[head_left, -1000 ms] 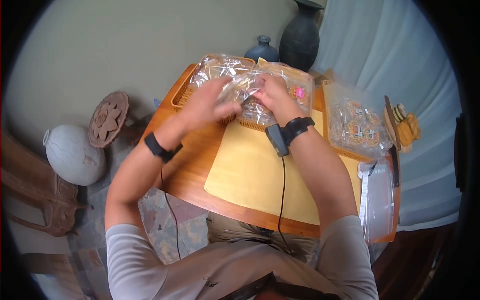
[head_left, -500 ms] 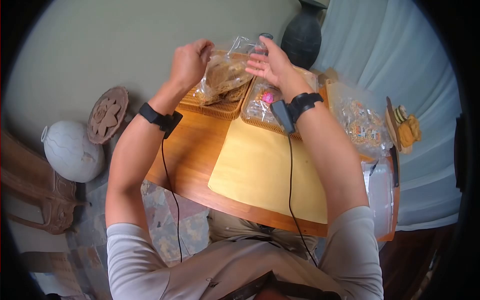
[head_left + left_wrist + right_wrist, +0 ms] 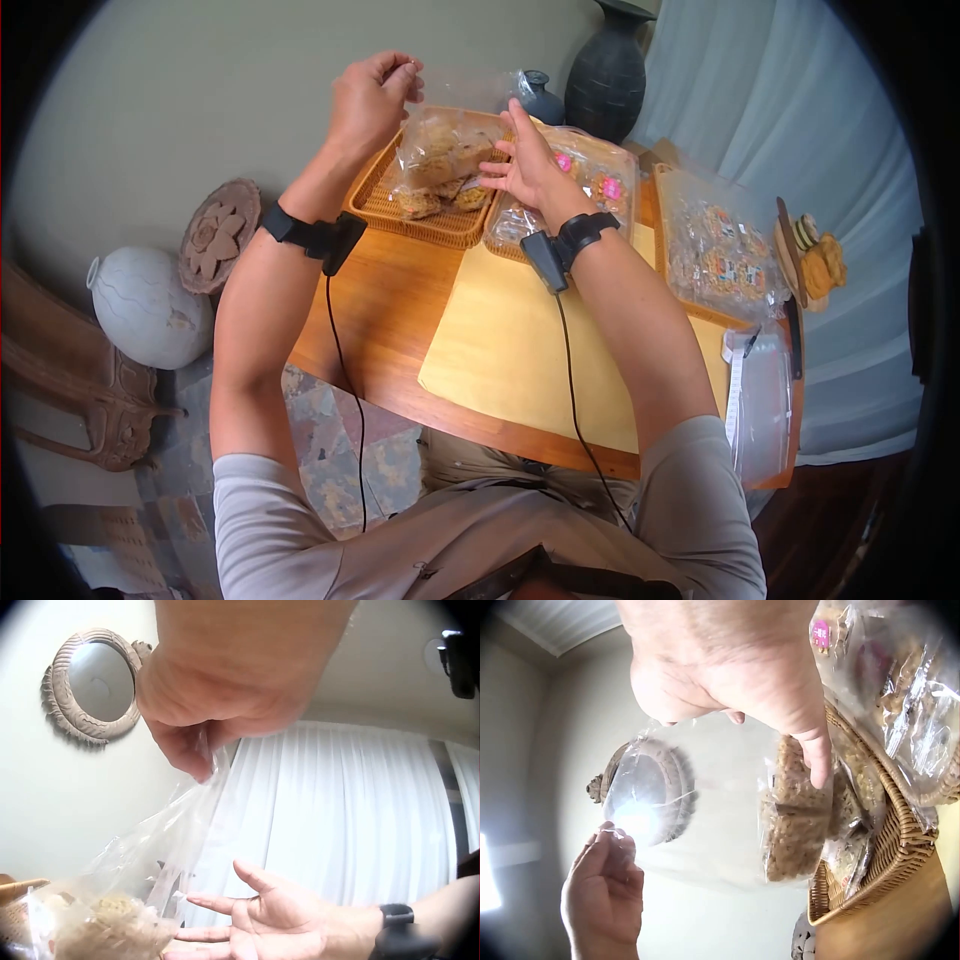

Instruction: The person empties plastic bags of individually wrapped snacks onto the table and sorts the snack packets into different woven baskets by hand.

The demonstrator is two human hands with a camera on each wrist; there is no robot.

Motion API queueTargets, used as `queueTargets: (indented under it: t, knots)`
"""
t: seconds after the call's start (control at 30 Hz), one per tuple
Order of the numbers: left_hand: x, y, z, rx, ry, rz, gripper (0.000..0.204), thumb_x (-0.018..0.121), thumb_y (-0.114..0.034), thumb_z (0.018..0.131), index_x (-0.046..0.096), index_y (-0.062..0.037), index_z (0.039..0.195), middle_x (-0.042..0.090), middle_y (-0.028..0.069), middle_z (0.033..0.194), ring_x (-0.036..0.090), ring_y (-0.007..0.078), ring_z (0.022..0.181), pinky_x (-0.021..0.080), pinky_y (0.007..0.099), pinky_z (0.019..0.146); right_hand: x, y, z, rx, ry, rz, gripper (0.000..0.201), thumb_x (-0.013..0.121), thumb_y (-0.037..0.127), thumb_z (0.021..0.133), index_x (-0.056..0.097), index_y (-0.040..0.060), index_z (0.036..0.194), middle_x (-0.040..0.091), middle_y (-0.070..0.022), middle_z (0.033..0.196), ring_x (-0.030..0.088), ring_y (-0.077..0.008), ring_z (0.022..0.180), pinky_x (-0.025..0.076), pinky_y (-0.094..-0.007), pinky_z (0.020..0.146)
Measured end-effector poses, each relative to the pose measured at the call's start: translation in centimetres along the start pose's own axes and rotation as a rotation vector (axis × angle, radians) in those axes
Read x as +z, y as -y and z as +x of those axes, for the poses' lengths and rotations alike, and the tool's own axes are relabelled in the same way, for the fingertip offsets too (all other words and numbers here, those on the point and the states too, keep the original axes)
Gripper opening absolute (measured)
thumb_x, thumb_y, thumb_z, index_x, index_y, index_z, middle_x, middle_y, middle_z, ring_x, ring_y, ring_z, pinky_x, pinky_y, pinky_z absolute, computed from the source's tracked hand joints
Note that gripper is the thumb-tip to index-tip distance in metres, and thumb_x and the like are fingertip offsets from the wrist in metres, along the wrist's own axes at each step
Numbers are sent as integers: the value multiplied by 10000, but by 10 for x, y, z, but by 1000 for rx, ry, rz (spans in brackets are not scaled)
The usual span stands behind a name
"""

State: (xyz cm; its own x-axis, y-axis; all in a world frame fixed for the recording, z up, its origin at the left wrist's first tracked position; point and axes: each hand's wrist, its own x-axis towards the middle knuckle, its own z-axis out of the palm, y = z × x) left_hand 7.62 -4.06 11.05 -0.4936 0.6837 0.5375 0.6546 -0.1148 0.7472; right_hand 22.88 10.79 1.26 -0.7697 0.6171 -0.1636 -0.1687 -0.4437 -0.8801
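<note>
My left hand (image 3: 372,98) pinches the gathered top of a clear plastic bag (image 3: 184,802) and holds it up above the left wicker basket (image 3: 420,228). Brown, nubbly snack pieces (image 3: 791,825) weigh down the bag's lower end. On the bag's right side is my right hand (image 3: 530,172), palm turned toward it and fingers spread. One right finger (image 3: 817,761) overlaps the wrapped snack in the right wrist view. Beneath the bag, more wrapped brown snacks (image 3: 420,205) lie in that basket.
A middle basket (image 3: 512,248) holds clear packs with pink labels (image 3: 611,188). Farther right, another basket (image 3: 690,305) carries several wrapped packs. Yellow paper (image 3: 540,350) covers the table's front; a clear plastic box (image 3: 765,410) sits at right. Dark vases (image 3: 605,75) stand behind.
Both hands were close together over crumpled plastic. My left hand has risen leftward with the bag, which now hangs over the left basket. My right hand has spread open beside it.
</note>
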Motion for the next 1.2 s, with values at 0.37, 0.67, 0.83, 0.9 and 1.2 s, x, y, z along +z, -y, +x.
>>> queueTargets:
  t: [0.37, 0.67, 0.83, 0.9, 1.2]
  knots:
    - [6, -17, -8, 65, 93, -59, 209, 578, -185, 1037, 706, -42, 1119, 724, 23, 912, 699, 99, 831, 538, 253, 665, 0, 44, -6, -178, 41, -148, 970, 668, 520, 896, 114, 163, 1608, 351, -258, 1476, 503, -447, 1246, 472, -570, 1030]
    - [30, 2, -16, -160, 422, -438, 365, 549, -251, 1048, 561, -45, 1348, 705, 117, 1111, 661, 146, 1032, 531, 304, 901, -15, 76, -11, -117, -48, -289, 198, 667, 118, 892, 608, 2, 1042, 618, -92, 961, 621, -191, 854, 573, -478, 860]
    - [43, 113, -9, 57, 449, 469, 575, 648, -414, 946, 519, -143, 1436, 630, 213, 1298, 621, 368, 1163, 483, 467, 1012, 14, 94, -19, -250, -22, -258, 280, 657, 92, 901, 640, 18, 1171, 611, -17, 863, 616, -119, 810, 553, -489, 912]
    - [51, 107, -22, 72, 501, 607, 621, 649, -455, 934, 505, -153, 1457, 580, 221, 1386, 567, 400, 1255, 443, 505, 1072, 25, 98, -20, -282, -7, -276, 293, 648, 86, 906, 636, 6, 1188, 606, -17, 859, 613, -123, 808, 548, -494, 905]
    - [59, 108, -30, -40, 531, 776, 523, 606, -483, 947, 614, -73, 1271, 586, 202, 1330, 513, 396, 1278, 404, 481, 1094, 0, 116, -7, -363, 49, -239, 253, 644, 77, 889, 657, 12, 1133, 608, -47, 864, 628, -175, 849, 564, -556, 878]
